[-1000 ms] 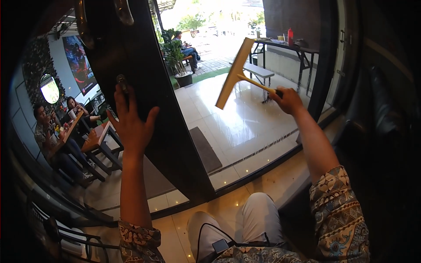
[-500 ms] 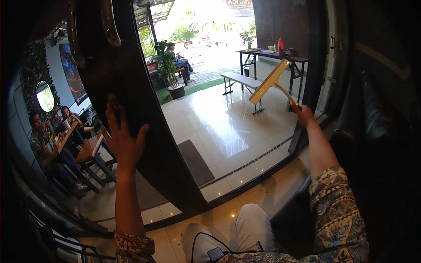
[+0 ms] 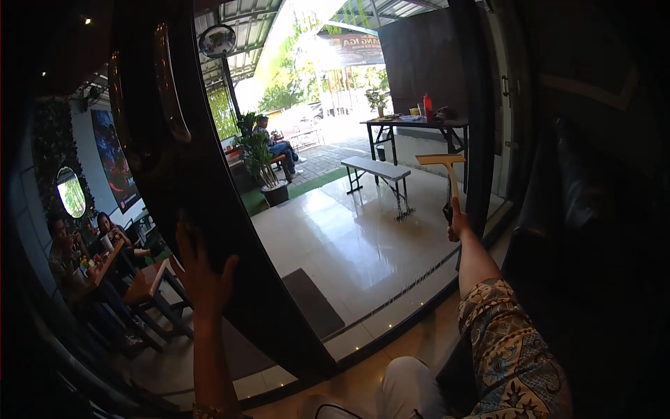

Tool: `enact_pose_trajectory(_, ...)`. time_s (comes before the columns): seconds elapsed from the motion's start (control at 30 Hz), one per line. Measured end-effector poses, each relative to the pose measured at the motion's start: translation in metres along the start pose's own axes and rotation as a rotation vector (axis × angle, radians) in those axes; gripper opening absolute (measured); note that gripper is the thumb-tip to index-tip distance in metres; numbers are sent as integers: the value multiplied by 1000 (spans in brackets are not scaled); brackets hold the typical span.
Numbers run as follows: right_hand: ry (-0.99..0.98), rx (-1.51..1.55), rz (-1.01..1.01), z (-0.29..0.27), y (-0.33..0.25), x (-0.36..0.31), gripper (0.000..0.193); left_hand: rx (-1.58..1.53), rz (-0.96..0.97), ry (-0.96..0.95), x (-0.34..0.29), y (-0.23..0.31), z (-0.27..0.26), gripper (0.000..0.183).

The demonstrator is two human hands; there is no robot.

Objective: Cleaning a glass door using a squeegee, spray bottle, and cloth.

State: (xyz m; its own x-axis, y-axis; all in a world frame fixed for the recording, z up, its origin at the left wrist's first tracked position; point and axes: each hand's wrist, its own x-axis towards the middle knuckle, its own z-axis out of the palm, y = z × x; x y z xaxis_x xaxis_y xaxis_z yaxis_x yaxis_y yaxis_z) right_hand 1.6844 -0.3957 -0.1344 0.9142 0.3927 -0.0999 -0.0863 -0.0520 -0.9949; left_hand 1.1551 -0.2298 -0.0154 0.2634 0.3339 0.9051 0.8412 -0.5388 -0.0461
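Note:
My right hand [image 3: 458,222] grips the dark handle of a window squeegee [image 3: 441,160] with a wide yellow-gold head. The head is up and level at the glass pane [image 3: 363,230], towards its right side. Whether the blade touches the glass I cannot tell. My left hand [image 3: 204,269] lies with fingers spread against the dark door frame [image 3: 237,279], below a long metal pull handle [image 3: 169,91]. Wet streaks mark the low part of the pane.
Beyond the glass stand a white bench [image 3: 377,168], a dark table [image 3: 419,122] with a red bottle [image 3: 428,105], and a potted plant [image 3: 259,157]. One person [image 3: 276,143] sits outside. Two people sit at a wooden table [image 3: 105,265] on the left. Dark seating [image 3: 579,188] lies at right.
The squeegee has gone from tilted to level and lies lower in view, with my right hand lower and further left. My view has tipped upward. My left hand stays on the frame.

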Motion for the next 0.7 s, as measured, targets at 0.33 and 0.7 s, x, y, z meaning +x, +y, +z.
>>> enact_pose_trajectory(0.33, -187, 603, 321, 56, -3, -35, 82, -63, -9, -67, 6, -2, 2, 86)
enact_pose_trajectory(0.7, -514, 1301, 353, 188, -70, -172, 80, -47, -31, -152, 7, -3, -2, 83)
